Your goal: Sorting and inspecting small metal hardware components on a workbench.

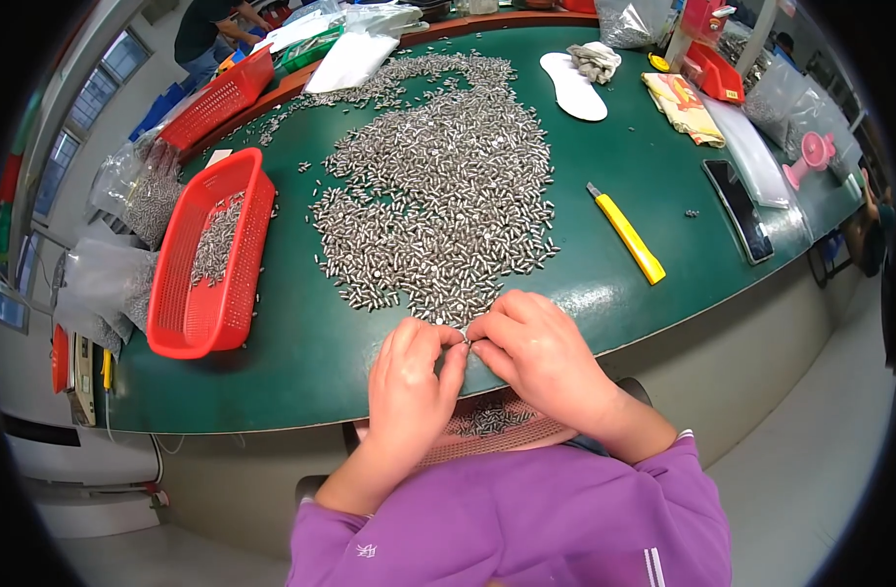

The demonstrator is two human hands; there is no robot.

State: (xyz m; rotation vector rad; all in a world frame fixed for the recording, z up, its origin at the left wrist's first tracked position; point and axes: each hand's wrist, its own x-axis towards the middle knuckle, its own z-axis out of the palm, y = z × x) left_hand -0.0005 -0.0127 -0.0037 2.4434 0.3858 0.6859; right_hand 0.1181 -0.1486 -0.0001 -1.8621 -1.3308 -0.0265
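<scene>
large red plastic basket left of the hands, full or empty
Partly filled: the red basket holds small silvery metal pieces; its near end shows bare.

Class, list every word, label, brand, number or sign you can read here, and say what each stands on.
No text is clear enough to quote.
Purple top: small white mark, too small to read surely.
Red bin at upper right: small yellowish tag, too small.
Yellow-and-red folded item: printed design, no legible words.

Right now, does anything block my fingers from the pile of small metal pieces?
Nothing visible does: the left hand and right hand are at the near edge of the pile. The red basket stands to its left, the yellow cutter to its right.
</scene>
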